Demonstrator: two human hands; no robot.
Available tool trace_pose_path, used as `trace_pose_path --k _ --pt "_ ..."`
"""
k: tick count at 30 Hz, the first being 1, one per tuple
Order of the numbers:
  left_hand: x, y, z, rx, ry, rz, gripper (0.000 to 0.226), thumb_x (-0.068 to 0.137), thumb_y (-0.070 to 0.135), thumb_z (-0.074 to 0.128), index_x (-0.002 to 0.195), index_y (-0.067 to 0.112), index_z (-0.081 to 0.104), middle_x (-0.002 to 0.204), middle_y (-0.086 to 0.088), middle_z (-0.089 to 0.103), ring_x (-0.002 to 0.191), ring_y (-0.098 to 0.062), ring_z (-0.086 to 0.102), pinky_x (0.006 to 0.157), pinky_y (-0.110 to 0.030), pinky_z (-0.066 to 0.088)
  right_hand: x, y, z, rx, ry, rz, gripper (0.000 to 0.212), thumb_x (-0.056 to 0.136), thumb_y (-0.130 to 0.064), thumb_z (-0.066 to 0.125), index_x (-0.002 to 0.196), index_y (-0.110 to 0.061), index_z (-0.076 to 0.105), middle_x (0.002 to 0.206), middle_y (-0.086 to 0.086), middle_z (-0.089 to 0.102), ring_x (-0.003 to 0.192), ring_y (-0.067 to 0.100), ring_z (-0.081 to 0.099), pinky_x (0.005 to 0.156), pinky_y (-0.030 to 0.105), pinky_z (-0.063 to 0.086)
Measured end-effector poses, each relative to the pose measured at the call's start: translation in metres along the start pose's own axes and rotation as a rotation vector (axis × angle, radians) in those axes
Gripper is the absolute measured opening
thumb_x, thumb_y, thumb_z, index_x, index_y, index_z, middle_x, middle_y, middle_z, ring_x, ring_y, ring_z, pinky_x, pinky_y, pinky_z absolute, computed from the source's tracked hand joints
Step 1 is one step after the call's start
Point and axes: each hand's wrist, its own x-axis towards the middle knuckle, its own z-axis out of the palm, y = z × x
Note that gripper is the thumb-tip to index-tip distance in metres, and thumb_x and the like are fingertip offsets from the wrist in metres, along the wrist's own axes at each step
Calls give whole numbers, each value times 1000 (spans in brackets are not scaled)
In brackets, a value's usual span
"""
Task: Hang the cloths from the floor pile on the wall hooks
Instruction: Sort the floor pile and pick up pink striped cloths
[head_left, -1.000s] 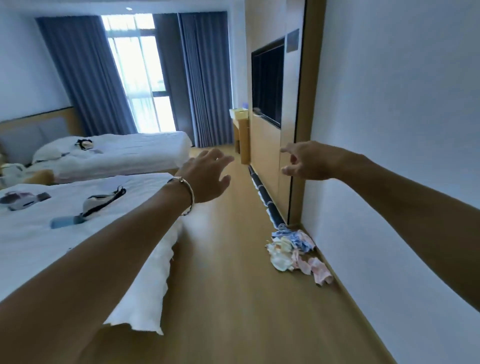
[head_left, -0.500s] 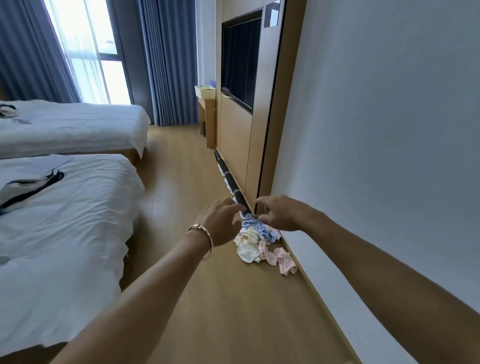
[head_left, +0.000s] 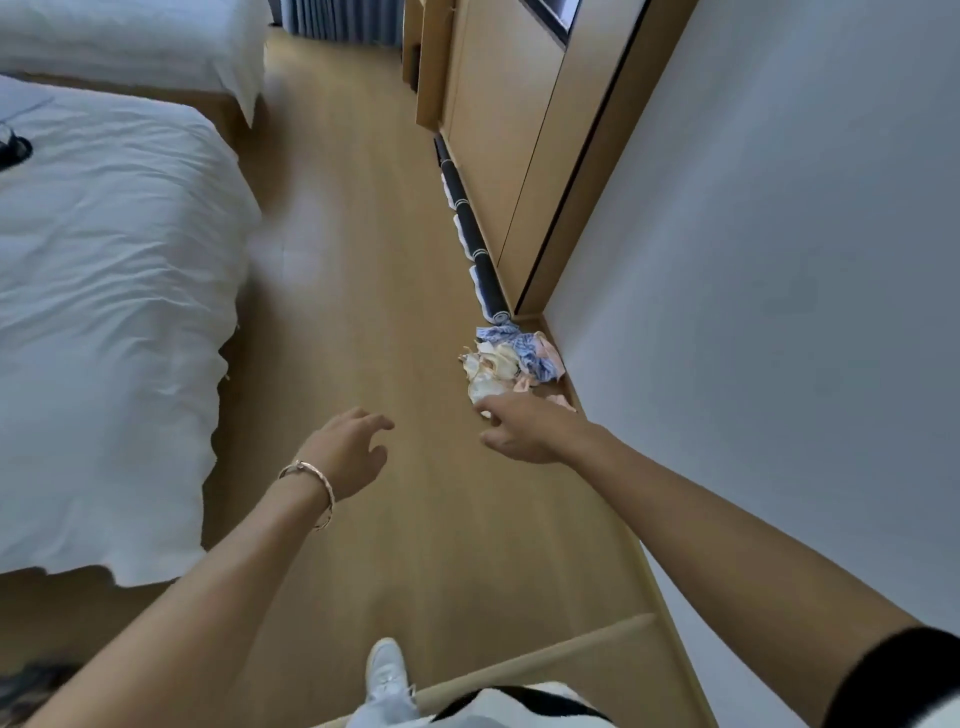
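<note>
A small pile of crumpled cloths (head_left: 506, 364), cream, blue-striped and pink, lies on the wooden floor against the white wall (head_left: 779, 260). My right hand (head_left: 519, 428) stretches out just in front of the pile, fingers relaxed, its fingertips at the nearest cream cloth; whether they touch it I cannot tell. My left hand (head_left: 349, 452), with a bracelet on the wrist, hovers open above bare floor to the left of the pile and holds nothing. No wall hooks are in view.
A white bed (head_left: 104, 291) fills the left side, a second bed (head_left: 130, 41) behind it. A dark rolled mat (head_left: 470, 228) lies along the wooden wall panel (head_left: 498, 130) beyond the pile. My shoe (head_left: 385, 670) shows at the bottom.
The view has tilted down toward the floor. Both hands have dropped from chest height toward the cloth pile, the right one reaching its near edge.
</note>
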Motion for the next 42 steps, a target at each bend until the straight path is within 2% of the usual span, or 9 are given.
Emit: trace_pose_path --k 7,15,20,27,31,33,36,39,42 --pt "54 42 51 -84 -228 95 37 91 22 53 128 23 54 123 -2 55 114 -19 52 95 -27 39 17 65 30 129 -121 149 52 95 -31 45 145 -20 37 141 6 46 126 22 45 100 36 41" --pt "134 110 71 -100 -339 130 37 90 17 54 128 20 55 121 -2 55 109 -20 53 91 -25 38 13 200 27 396 -41 463 52 95 -34 47 145 -19 38 141 7 48 124 22 49 100 33 40" --pt "203 161 75 -108 -322 108 39 91 17 52 131 20 52 125 -2 54 115 -19 50 94 -25 35 63 252 14 594 -9 445 51 94 -36 50 143 -22 41 124 0 53 112 17 53 94 31 42" --pt "273 214 79 -111 -296 7 39 92 20 53 131 20 52 126 -2 55 117 -17 51 90 -22 35 139 319 -21 896 63 446 47 95 -29 50 141 -18 45 143 3 45 130 17 43 94 25 34" --pt "294 225 78 -92 -336 -68 38 93 18 52 131 18 52 126 -4 56 116 -18 52 89 -21 35 160 340 -28 1005 45 457 45 94 -26 53 137 -15 49 141 3 48 124 18 51 104 32 39" --pt "315 231 77 -101 -340 -86 38 93 17 51 131 17 52 127 -5 56 117 -19 52 93 -23 36 170 352 -36 1069 88 486 39 92 -26 53 130 -16 54 138 0 51 117 19 56 101 34 43" --pt "338 239 77 -120 -343 -88 37 93 17 51 129 18 54 125 -5 58 116 -18 54 95 -26 38 179 365 -44 1106 115 523 35 91 -27 54 125 -19 58 134 1 54 113 20 58 93 34 46" --pt "357 241 78 -146 -365 -103 36 93 17 51 129 19 53 126 -3 58 117 -16 53 94 -24 37 190 372 -52 1116 123 555 35 90 -26 55 124 -18 59 132 1 54 112 20 58 95 35 46" --pt "382 239 77 -161 -394 -95 38 93 17 50 131 19 52 128 -2 57 119 -16 52 96 -24 36 204 376 -62 1117 128 574 36 92 -24 54 126 -16 58 125 -2 55 113 17 55 90 29 42"
